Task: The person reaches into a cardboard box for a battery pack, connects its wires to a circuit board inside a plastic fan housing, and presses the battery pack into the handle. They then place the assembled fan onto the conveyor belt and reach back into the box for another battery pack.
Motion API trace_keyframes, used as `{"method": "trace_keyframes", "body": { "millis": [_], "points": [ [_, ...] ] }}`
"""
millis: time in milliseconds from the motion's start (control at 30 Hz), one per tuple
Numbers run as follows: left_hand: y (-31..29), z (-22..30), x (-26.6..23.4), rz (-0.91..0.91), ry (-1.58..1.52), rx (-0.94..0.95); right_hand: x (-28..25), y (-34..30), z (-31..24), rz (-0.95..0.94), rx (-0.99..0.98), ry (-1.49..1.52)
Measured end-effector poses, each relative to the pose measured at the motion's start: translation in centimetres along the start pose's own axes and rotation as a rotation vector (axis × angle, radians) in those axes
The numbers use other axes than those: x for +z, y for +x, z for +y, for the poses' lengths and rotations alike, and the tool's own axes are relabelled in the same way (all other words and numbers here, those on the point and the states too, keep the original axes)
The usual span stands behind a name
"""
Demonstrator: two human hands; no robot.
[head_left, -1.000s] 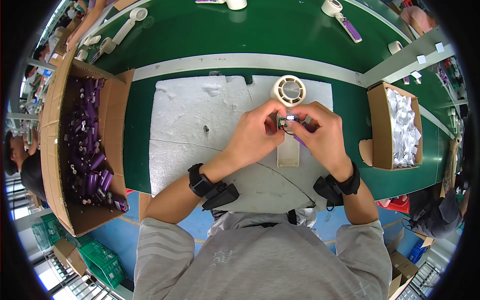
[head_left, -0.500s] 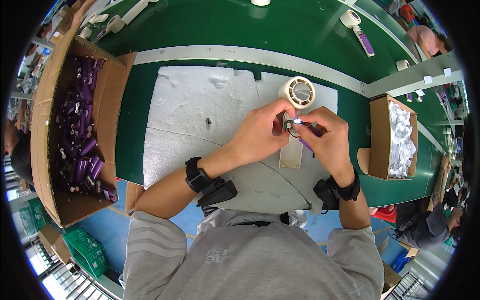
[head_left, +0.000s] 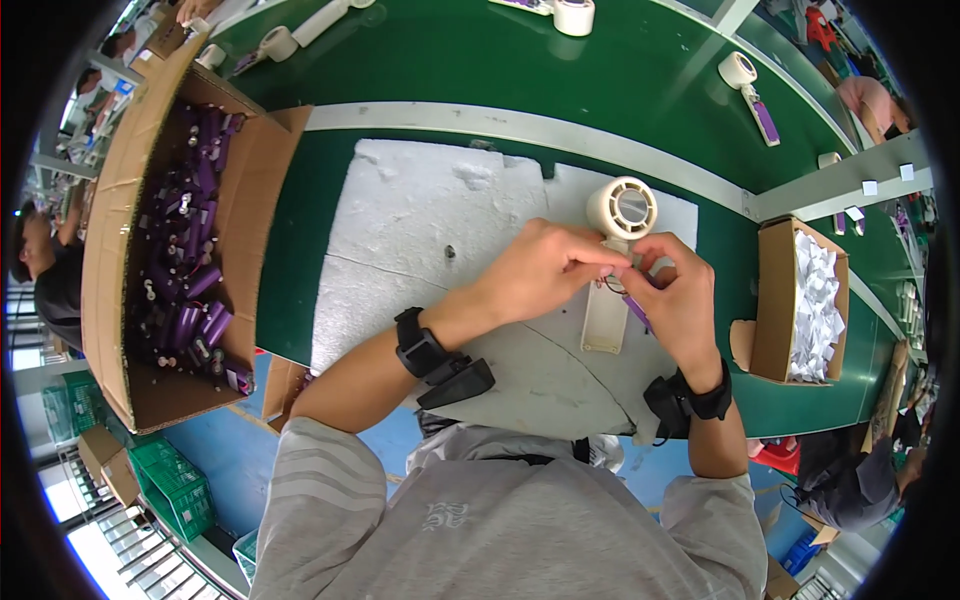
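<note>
A cream handheld fan (head_left: 606, 205) lies on a white foam board (head_left: 400, 215), its round head away from me and its handle shell (head_left: 604, 320) lying open toward me. Over the top of that handle my left hand (head_left: 545, 265) pinches with thumb and forefinger. My right hand (head_left: 685, 295) is closed too, its fingertips meeting the left ones. What the fingertips hold is hidden. A thin dark red wire loops just below them. From under my right hand a purple battery cell (head_left: 637, 313) sticks out beside the handle.
At the left stands a cardboard box (head_left: 110, 270) of purple battery cells; at the right, a smaller box (head_left: 775, 300) holds white paper pieces. Beyond a pale rail (head_left: 450, 118), more fan parts (head_left: 738, 70) lie on the green surface (head_left: 430, 60). Other people sit nearby.
The small circuit board with a bright light between my fingers is now covered. My fingertips have come together over the handle. The whole view has shifted slightly.
</note>
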State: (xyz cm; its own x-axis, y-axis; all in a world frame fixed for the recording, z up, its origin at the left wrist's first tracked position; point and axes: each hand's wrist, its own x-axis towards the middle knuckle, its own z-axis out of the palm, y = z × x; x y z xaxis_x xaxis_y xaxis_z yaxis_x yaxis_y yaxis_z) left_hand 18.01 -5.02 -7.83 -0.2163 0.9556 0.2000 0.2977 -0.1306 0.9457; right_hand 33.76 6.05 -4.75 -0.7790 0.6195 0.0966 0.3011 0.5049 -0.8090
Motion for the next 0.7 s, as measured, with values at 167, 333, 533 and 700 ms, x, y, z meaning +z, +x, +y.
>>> {"method": "trace_keyframes", "body": {
  "millis": [167, 333, 533, 700],
  "points": [
    [0.2, 0.4, -0.3, -0.059, 0.163, 0.082, -1.2, 0.1, 0.7, -0.213, 0.135, 0.117],
    [0.2, 0.8, -1.1, -0.073, 0.143, 0.041, -2.6, 0.2, -0.3, -0.429, 0.18, 0.351],
    [0.7, -0.2, -3.5, -0.01, 0.136, 0.034, -1.1, 0.0, 0.1, -0.183, -0.145, 0.085],
    [0.7, -0.1, -3.5, -0.013, 0.06, -0.007, -1.7, 0.0, 0.4, -0.057, -0.326, -0.204]
  ]
}}
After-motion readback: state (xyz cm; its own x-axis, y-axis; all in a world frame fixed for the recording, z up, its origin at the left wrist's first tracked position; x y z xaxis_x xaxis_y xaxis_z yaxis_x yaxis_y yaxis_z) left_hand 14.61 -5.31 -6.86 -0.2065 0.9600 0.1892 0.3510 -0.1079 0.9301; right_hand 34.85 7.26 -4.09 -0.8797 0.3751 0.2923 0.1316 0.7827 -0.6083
